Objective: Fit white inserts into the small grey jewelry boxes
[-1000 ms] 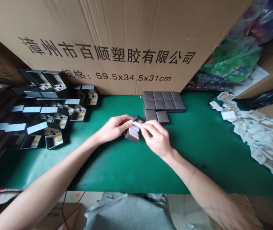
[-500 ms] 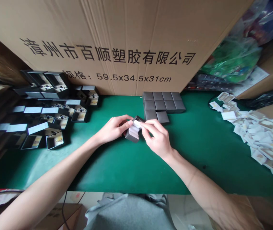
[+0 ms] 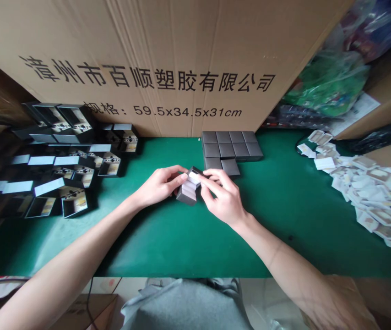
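A small dark grey box (image 3: 187, 189) stands open on the green table top (image 3: 285, 215) in the middle. My left hand (image 3: 159, 184) grips its left side with curled fingers. From the right, my right hand (image 3: 222, 197) pinches a white card insert (image 3: 193, 179) at the box's opening. Just behind my hands sits a tidy block of closed dark grey boxes (image 3: 230, 148).
Many open dark boxes (image 3: 75, 160) with white lids crowd the table's left side. A heap of white card inserts (image 3: 360, 188) lies at the right. A large printed cardboard carton (image 3: 168, 64) walls off the back. Green plastic bags (image 3: 326, 82) are piled at the far right.
My hands and the box stay in the same place; my right fingers have pressed the white insert a little further into the box. The view has shifted slightly.
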The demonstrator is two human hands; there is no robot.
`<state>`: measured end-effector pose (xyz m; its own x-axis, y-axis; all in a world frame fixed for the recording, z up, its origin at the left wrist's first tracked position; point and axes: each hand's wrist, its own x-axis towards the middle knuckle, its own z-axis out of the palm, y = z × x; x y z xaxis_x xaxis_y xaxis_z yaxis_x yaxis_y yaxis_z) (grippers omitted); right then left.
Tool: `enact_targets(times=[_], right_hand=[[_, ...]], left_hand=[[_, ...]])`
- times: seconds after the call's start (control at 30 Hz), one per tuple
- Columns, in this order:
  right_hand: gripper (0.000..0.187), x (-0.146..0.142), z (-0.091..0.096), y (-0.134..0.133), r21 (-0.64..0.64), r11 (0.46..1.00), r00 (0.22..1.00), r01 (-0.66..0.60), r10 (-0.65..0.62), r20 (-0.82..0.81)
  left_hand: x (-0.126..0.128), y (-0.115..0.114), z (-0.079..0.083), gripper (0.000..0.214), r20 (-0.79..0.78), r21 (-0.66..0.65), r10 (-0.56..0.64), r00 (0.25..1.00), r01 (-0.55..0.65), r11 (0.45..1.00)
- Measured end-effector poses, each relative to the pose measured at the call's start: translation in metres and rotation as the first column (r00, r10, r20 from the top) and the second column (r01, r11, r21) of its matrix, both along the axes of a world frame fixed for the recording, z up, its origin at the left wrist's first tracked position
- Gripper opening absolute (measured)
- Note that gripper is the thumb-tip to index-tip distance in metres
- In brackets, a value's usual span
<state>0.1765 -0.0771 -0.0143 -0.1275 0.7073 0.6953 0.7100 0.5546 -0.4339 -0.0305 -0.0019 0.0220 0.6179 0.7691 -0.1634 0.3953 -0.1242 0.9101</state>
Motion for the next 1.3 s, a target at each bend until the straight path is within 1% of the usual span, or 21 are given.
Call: enact_targets(times=[0.3, 0.47, 0.57, 0.67, 0.77, 0.87, 1.03, 1.3], right_hand=[[0.035, 0.0, 0.005, 0.0, -0.001, 1.0, 1.0, -0.022, 0.022, 0.006], [0.035, 0.001, 0.006, -0.001, -0.005, 0.999, 0.999, -0.033, 0.034, 0.004], [0.034, 0.001, 0.007, -0.001, -0.002, 1.0, 1.0, -0.028, 0.028, 0.002], [0.032, 0.0, 0.007, -0.002, 0.007, 1.0, 1.0, -0.014, 0.014, 0.011], [0.03, 0.0, 0.006, -0.002, 0.009, 1.0, 1.0, -0.014, 0.014, 0.021], [0.029, 0.001, 0.004, -0.002, -0.003, 1.0, 1.0, -0.021, 0.021, 0.014], [0.026, 0.001, 0.002, -0.001, -0.045, 0.999, 1.0, -0.025, 0.024, -0.015], [0.02, 0.0, 0.005, 0.0, -0.048, 0.998, 0.997, -0.042, 0.038, -0.065]], left_hand=[[-0.002, 0.001, -0.001, 0.045, -0.003, 0.01, -0.018, 1.0, 0.018, 1.0], [-0.001, 0.0, 0.001, 0.048, -0.037, 0.038, 0.005, 0.999, -0.004, 0.999], [0.001, -0.001, 0.001, 0.047, -0.059, 0.091, 0.033, 0.998, -0.028, 0.995], [0.003, -0.002, -0.001, 0.045, -0.048, 0.18, 0.057, 0.997, -0.047, 0.983], [0.004, -0.001, -0.004, 0.044, -0.052, 0.271, 0.062, 0.997, -0.046, 0.961], [0.003, 0.0, -0.006, 0.041, -0.052, 0.317, 0.055, 0.997, -0.036, 0.948], [0.003, 0.001, -0.007, 0.041, -0.042, 0.332, 0.05, 0.998, -0.033, 0.943], [0.002, 0.001, -0.009, 0.041, -0.036, 0.33, 0.05, 0.998, -0.036, 0.943]])
